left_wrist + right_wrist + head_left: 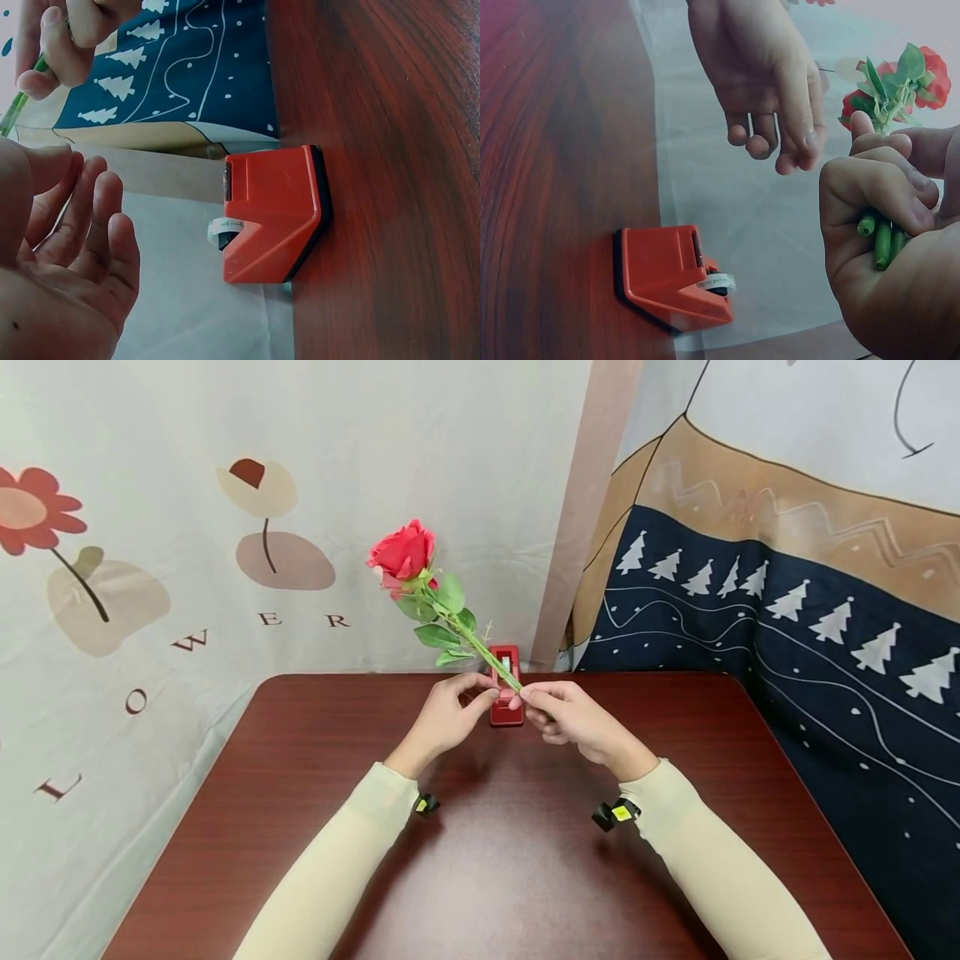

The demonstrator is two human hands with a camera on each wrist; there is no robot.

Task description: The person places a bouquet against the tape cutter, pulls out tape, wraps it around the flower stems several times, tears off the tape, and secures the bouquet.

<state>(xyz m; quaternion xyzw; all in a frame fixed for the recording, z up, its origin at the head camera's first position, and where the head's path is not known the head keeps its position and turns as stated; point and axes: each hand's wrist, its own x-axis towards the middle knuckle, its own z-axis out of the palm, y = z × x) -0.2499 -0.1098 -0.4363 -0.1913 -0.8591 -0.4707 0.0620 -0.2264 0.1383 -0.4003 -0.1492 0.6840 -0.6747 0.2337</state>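
My right hand (577, 718) grips the green stems (487, 653) of a small bunch of red artificial roses (405, 553), which leans up and to the left. Three cut stem ends (883, 246) poke out below the curled fingers in the right wrist view. Close to the stems on the left is my left hand (448, 714), its fingers loosely bent and thumb near the index fingertip. Nothing shows between them. Behind both hands stands a red tape dispenser (274, 214) with a roll of tape (718, 283), partly covered in the head view.
The dark red-brown table (495, 877) carries the dispenser near its far edge. A pale cloth with printed flowers (450, 435) hangs behind, and a dark blue cloth with white trees (847, 710) hangs on the right.
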